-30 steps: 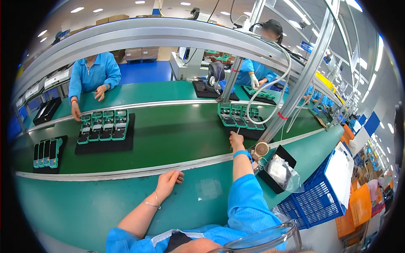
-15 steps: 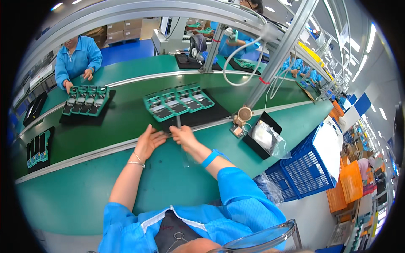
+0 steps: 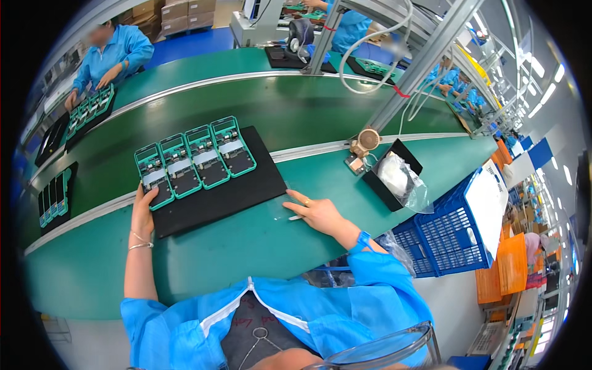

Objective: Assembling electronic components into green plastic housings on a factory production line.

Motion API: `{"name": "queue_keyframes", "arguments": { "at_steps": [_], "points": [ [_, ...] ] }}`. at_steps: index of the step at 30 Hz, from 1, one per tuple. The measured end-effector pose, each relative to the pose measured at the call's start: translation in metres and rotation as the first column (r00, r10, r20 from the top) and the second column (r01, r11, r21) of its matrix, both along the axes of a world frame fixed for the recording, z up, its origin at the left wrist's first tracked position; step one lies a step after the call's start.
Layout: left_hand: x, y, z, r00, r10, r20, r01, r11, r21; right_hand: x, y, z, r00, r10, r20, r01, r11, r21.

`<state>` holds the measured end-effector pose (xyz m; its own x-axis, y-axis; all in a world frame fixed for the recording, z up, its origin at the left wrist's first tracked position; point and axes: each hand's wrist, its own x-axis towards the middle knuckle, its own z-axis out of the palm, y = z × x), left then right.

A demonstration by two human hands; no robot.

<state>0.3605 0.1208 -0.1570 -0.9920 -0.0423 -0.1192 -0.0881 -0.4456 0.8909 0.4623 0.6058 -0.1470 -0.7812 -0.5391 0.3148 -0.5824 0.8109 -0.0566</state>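
Note:
A black flat pad (image 3: 225, 206) lies at a slant across the near bench edge, carrying a row of several green-edged phone-shaped frames (image 3: 203, 161) with dark parts and pale strips. My left hand (image 3: 142, 213) grips the pad's left edge, its thumb beside the leftmost frame. Close to the pad's right corner, my right hand (image 3: 317, 214) is closed, with fingers bent. A small pale, thin tip (image 3: 295, 217) sticks out by its thumb; the rest is hidden in the hand. Something clear glints around those fingertips.
Right of my hands stand a small brass-coloured fan-like device (image 3: 368, 140), a black box (image 3: 385, 188) with white material in a clear bag, and a blue crate (image 3: 447, 228). A metal post (image 3: 410, 77) rises behind. Across the green belt (image 3: 271, 102), a person (image 3: 111, 58) handles similar frames.
The pad with frames has come nearer and leftward, off the belt onto the near bench. My left hand now grips it; my right hand has moved right. The co-worker's frames shifted left and away.

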Motion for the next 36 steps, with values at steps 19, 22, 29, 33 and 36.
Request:
{"name": "queue_keyframes", "arguments": {
  "at_steps": [19, 22, 29, 33, 36],
  "points": [
    [0.076, -0.055, 0.013, 0.999, 0.036, 0.041, 0.031, 0.239, -0.971, 0.05, -0.045, 0.008, 0.974, -0.227, 0.024, 0.217, 0.952, 0.214],
    [0.079, -0.039, 0.025, 0.986, 0.156, 0.06, 0.112, -0.349, -0.931, 0.036, -0.028, 0.034, 0.978, -0.203, -0.055, 0.199, 0.978, -0.06],
    [0.099, 0.057, 0.069, 0.853, -0.27, -0.447, -0.426, 0.135, -0.895, 0.062, -0.007, 0.055, 0.939, -0.162, 0.303, 0.328, 0.689, -0.647],
    [0.111, 0.156, 0.058, 0.401, -0.812, -0.424, -0.244, 0.352, -0.904, 0.069, -0.014, 0.034, 0.987, -0.033, 0.159, 0.134, 0.713, -0.688],
    [0.114, 0.191, 0.033, 0.255, -0.901, -0.35, -0.212, 0.301, -0.93, 0.085, -0.024, 0.027, 0.982, -0.009, 0.189, 0.135, 0.734, -0.666]
  ]
}}
